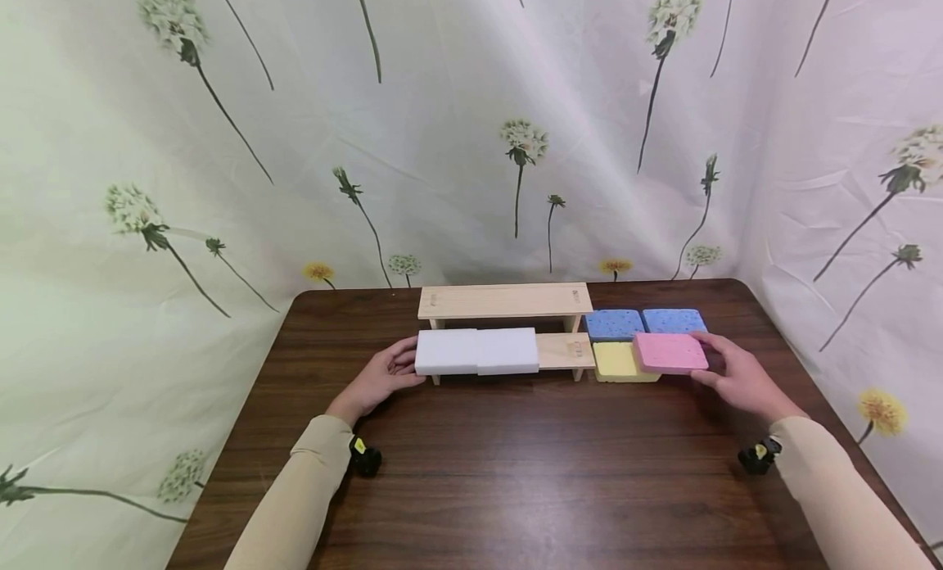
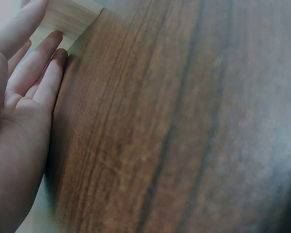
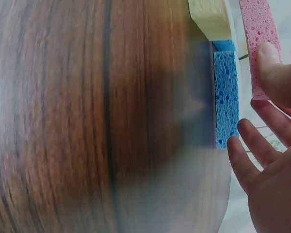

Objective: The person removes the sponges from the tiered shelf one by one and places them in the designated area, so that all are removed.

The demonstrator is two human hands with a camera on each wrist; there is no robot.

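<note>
In the head view, my right hand (image 1: 740, 379) pinches the right end of a pink sponge (image 1: 669, 351). The right wrist view shows the thumb on the face of that pink sponge (image 3: 260, 34), which is held up off the table. Below it lie a yellow sponge (image 1: 617, 363) and two blue ones, one blue sponge (image 3: 226, 97) close to my lower fingers. My left hand (image 1: 377, 382) rests at the left end of a low wooden shelf (image 1: 563, 350), its fingers fairly straight against the wood (image 2: 70, 19). Two white sponge-like blocks (image 1: 476, 351) sit side by side on this shelf.
Behind the low tier runs a higher wooden tier (image 1: 504, 300) with nothing on it. Both stand near the back of a dark brown wooden table (image 1: 516, 472). A white cloth with printed flowers (image 1: 457, 144) hangs behind and along the sides.
</note>
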